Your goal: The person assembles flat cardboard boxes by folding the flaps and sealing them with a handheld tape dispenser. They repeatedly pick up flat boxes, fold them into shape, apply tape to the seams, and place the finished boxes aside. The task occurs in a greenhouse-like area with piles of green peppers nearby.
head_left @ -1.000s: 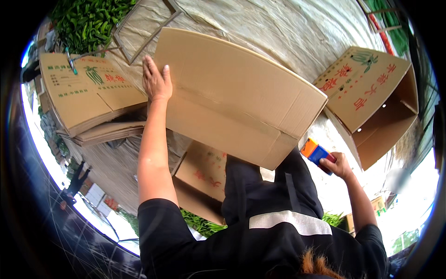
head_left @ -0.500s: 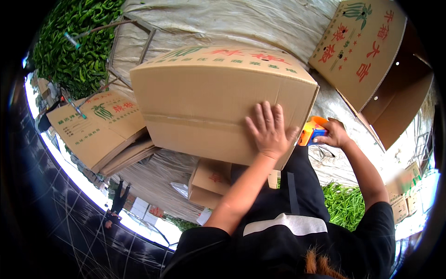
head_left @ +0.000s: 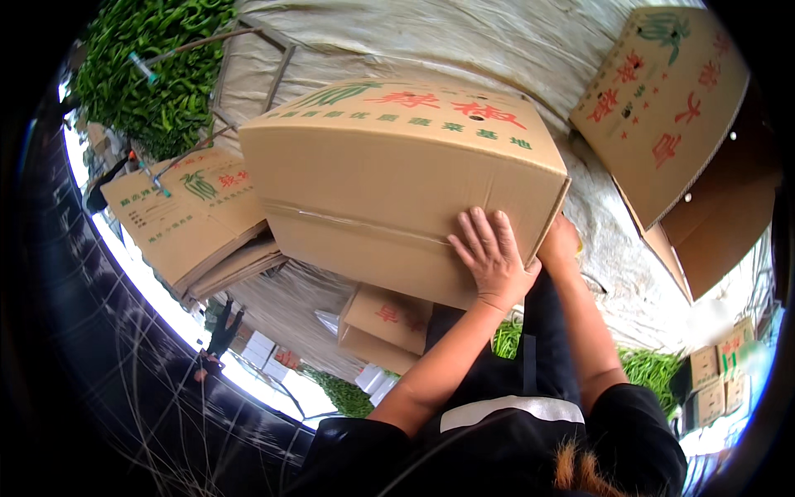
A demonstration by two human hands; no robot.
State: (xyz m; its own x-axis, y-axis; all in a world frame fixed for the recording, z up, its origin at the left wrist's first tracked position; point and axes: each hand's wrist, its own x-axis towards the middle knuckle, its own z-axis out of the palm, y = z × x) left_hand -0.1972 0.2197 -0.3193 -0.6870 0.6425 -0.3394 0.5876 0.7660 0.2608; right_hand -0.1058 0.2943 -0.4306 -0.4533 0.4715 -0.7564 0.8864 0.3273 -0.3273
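A large brown cardboard box [head_left: 364, 182], printed in red and green, stands in front of me with its closed flaps toward me. A strip of clear tape runs along the seam of that face. My left hand [head_left: 495, 253] lies flat on the face near its right end, fingers spread. Just past the box's right edge is my right hand [head_left: 561, 238], its fingers mostly hidden behind the corner. It is closed on the orange and blue tape dispenser, of which only a sliver of yellow shows now.
At left lie stacked flattened cartons [head_left: 186, 219] beside a metal frame [head_left: 277, 70] and a heap of green peppers [head_left: 157, 74]. An open carton [head_left: 662, 124] stands at right. A smaller box [head_left: 385, 319] sits below the large one. Pale sheeting [head_left: 397, 41] covers the ground.
My right hand has moved left and in against the box's right side, taking the tape dispenser mostly out of sight. My left hand stays on the box, slightly lower in view.
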